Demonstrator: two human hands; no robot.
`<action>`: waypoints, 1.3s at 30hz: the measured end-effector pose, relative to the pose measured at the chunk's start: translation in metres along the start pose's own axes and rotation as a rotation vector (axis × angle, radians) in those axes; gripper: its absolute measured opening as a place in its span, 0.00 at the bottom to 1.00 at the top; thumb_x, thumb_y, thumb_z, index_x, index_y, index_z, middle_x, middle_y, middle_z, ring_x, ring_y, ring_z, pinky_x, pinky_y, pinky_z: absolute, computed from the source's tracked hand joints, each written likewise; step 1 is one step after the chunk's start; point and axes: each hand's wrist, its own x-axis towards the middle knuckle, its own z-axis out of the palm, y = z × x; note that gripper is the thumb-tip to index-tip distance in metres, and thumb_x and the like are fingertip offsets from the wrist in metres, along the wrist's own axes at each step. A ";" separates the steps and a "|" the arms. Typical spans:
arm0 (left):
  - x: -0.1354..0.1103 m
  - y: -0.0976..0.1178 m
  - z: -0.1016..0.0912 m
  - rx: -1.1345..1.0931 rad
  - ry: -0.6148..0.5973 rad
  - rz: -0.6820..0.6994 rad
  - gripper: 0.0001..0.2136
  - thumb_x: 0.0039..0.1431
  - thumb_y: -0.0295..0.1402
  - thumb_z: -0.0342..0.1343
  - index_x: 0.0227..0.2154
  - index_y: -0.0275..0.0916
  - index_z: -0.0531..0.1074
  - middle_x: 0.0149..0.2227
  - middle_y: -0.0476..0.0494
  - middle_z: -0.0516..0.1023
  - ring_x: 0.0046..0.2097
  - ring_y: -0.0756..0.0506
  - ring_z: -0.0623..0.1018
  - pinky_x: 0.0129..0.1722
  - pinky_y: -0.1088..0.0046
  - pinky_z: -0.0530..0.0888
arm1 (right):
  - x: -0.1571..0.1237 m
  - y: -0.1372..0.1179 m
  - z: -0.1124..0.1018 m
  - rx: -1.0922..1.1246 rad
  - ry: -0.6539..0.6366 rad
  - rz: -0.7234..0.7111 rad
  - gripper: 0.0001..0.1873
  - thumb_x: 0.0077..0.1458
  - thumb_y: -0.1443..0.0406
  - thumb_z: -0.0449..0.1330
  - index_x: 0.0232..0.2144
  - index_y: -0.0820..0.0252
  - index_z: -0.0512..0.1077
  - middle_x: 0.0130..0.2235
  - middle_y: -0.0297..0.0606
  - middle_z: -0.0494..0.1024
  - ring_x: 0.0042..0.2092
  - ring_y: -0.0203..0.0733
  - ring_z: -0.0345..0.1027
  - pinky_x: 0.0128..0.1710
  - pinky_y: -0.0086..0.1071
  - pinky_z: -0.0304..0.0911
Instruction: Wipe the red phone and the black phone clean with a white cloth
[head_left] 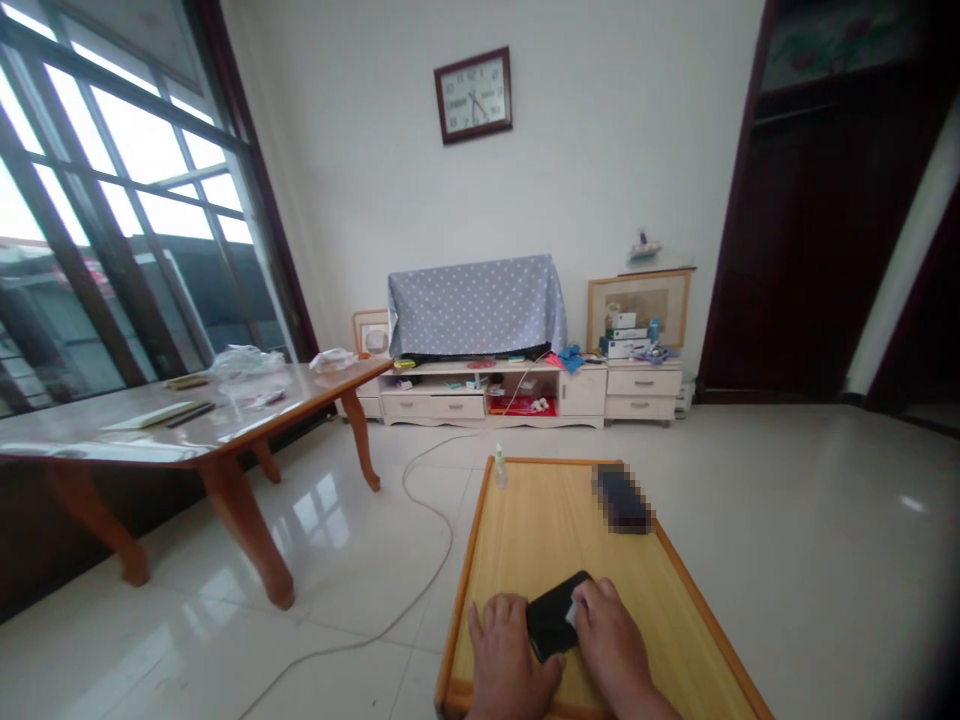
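A black smartphone (553, 622) lies flat, at a slant, on the near part of a small wooden table (540, 540). My left hand (504, 655) braces it, fingers along its left end and thumb against the lower edge. Pinched in my right hand (613, 640) is a small whitish wipe or cloth (572, 610), pressed against the right part of the phone's dark face. Most of that cloth is hidden by my fingers. A small clear bottle with a pale green top (500, 465) stands at the far left corner of the table.
A dark, pixelated box-like object (622, 498) lies near the table's far right edge. To the left is a larger table (247, 410) with plastic bags. A cable (442, 520) runs over the tiled floor toward a white TV cabinet (442, 405).
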 end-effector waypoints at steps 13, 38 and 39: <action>-0.001 -0.012 0.005 -0.103 -0.046 -0.024 0.35 0.50 0.48 0.55 0.62 0.40 0.64 0.58 0.36 0.71 0.63 0.33 0.63 0.69 0.51 0.35 | -0.024 -0.020 0.009 0.037 -0.114 -0.211 0.11 0.56 0.63 0.55 0.35 0.50 0.78 0.39 0.42 0.79 0.43 0.47 0.71 0.45 0.33 0.62; 0.006 -0.011 0.002 -0.047 -0.026 0.074 0.29 0.55 0.43 0.55 0.60 0.43 0.63 0.58 0.40 0.72 0.64 0.38 0.62 0.67 0.52 0.42 | -0.040 -0.032 -0.009 -0.148 -0.233 -0.287 0.23 0.64 0.66 0.45 0.53 0.59 0.75 0.58 0.43 0.74 0.61 0.45 0.63 0.65 0.39 0.50; 0.006 -0.010 0.002 -0.048 -0.030 0.081 0.28 0.56 0.43 0.55 0.60 0.44 0.63 0.58 0.40 0.72 0.65 0.38 0.62 0.67 0.52 0.42 | -0.042 -0.032 -0.008 -0.148 -0.244 -0.306 0.23 0.64 0.66 0.45 0.54 0.58 0.75 0.58 0.42 0.74 0.61 0.45 0.63 0.66 0.40 0.49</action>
